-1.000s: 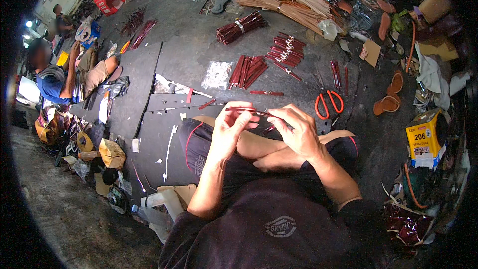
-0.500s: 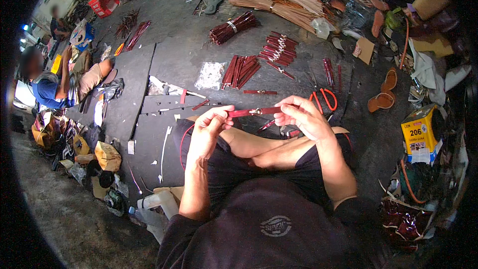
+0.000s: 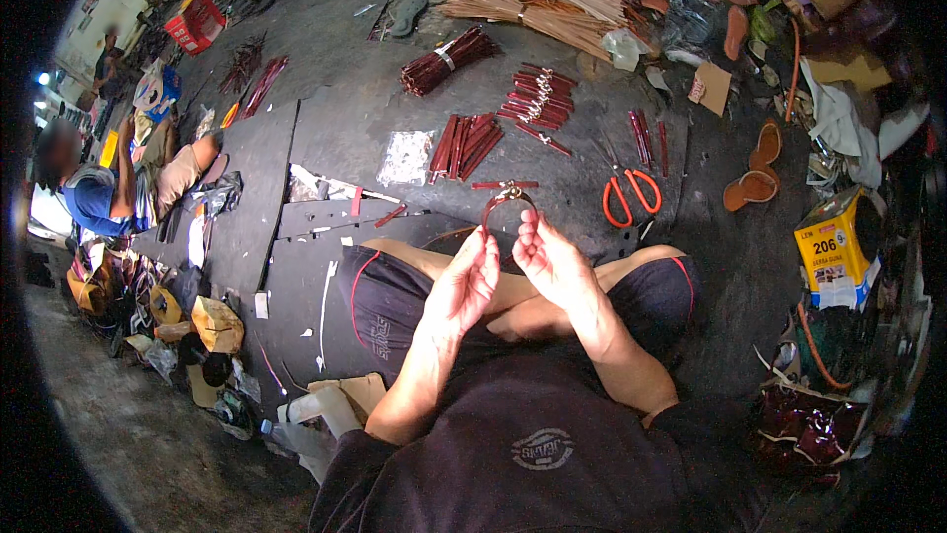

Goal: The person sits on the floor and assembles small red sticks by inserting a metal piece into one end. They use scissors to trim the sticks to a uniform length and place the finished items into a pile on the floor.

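A dark red strap (image 3: 485, 212) with a small metal ornament is bent into an arch in front of me. My left hand (image 3: 462, 286) pinches one end and my right hand (image 3: 554, 265) pinches the other, with the ornament at the top of the curve. Just beyond lies a similar strap (image 3: 479, 185), flat on the dark mat. Farther off are a fan of plain red strips (image 3: 464, 146), a row of red straps with metal ornaments (image 3: 538, 97) and a tied bundle of dark red strips (image 3: 446, 62). Orange-handled scissors (image 3: 631, 196) rest to the right.
A clear plastic bag of small shiny pieces (image 3: 405, 157) lies left of the strips. Tan strips (image 3: 533, 12) are bundled at the back. Brown sandals (image 3: 755, 183) and a yellow box (image 3: 834, 247) stand right. At far left another person (image 3: 99, 196) sits beside clutter.
The strap, stretched straight before, is now curved into an arch. My hands have come closer together, with their fingers pointing upward. The view has shifted slightly.
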`<act>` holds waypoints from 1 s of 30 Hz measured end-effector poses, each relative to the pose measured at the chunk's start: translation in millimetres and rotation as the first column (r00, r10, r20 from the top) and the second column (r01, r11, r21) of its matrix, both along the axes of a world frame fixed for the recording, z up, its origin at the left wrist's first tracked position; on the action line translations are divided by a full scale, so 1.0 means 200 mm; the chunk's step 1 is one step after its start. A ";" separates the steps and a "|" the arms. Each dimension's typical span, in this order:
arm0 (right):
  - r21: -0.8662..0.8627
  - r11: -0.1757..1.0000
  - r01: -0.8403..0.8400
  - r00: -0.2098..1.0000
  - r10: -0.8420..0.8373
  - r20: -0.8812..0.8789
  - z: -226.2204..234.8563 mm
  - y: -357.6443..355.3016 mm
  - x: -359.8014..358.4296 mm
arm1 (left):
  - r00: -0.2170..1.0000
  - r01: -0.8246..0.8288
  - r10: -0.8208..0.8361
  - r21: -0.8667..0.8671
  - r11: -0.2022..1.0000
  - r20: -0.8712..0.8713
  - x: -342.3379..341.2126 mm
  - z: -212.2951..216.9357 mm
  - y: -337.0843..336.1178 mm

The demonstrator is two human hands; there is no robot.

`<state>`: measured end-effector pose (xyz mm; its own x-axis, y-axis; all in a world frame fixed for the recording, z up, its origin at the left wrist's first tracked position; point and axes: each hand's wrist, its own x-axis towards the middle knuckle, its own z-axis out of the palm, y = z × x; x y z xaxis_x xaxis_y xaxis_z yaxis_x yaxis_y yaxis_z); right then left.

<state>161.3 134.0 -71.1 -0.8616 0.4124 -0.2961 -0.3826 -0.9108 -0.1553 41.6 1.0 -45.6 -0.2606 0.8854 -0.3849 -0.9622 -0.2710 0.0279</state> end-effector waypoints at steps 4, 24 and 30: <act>-0.024 1.000 -0.014 1.000 0.014 -0.004 0.02 -0.04 -0.02 | 0.998 -0.041 0.042 -0.005 0.999 0.047 0.03 0.02 0.02; 0.847 -0.443 -0.294 0.895 -0.438 0.081 0.57 0.08 0.14 | 0.355 -0.231 -0.175 -0.268 0.935 -0.918 -0.05 0.27 0.01; 0.899 0.024 -0.437 0.883 -0.179 0.434 0.53 0.04 0.07 | 0.391 -0.136 -0.120 -0.186 0.973 -0.913 -0.05 0.29 0.00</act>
<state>175.4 142.7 35.0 -0.8904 0.4551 0.0136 0.0869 0.1994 -0.9761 32.6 0.3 11.9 -0.5724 0.8172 -0.0669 -0.3141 -0.1431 0.9385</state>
